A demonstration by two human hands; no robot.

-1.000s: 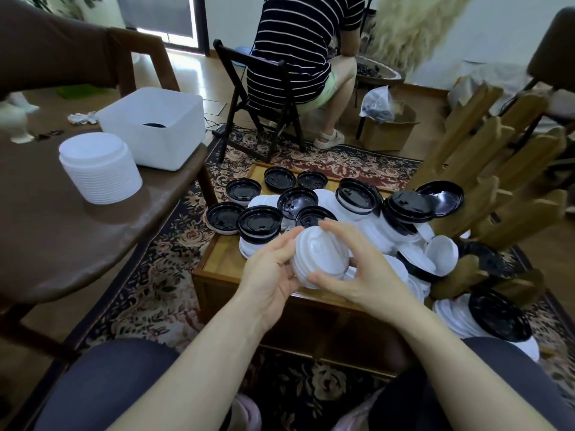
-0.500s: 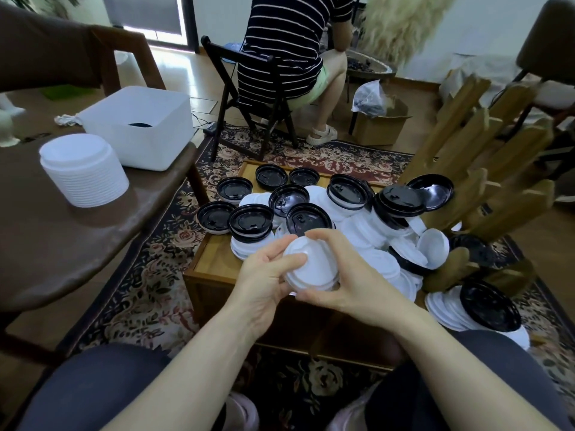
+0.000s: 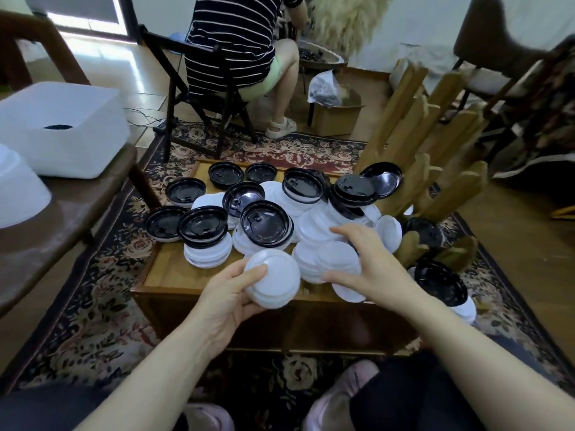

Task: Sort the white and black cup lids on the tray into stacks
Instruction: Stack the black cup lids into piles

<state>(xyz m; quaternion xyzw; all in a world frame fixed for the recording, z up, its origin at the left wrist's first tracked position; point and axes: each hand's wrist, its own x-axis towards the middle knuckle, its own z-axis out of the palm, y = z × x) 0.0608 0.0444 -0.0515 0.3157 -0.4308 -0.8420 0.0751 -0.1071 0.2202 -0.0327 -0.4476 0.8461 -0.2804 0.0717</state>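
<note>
Since half a second ago the right hand (image 3: 370, 262) has released the stack of white lids (image 3: 273, 276) and moved right onto the pile; the left hand (image 3: 230, 293) now holds that stack alone, over the near edge of the wooden tray (image 3: 165, 272).

Left hand: thumb tip pressed on the stack's upper left face, fingers curled beneath its lower rim — a firm grip, the stack tilted toward the camera. Right hand: fingers spread and slightly bent, reaching over loose white lids (image 3: 333, 259) in the pile; thumb tip lies at the near rim of one lid, fingertips at the far side. Whether it actually grips a lid cannot be told.

No brand, label or legible writing shows on any lid or on the white bin (image 3: 62, 126) at left.

Black lids (image 3: 266, 225) lie mixed among white ones across the tray, several upturned. A second person in a striped shirt (image 3: 233, 42) sits on a folding chair (image 3: 193, 88) beyond the tray, back turned. A wooden rack (image 3: 435, 150) stands at the tray's right.
</note>
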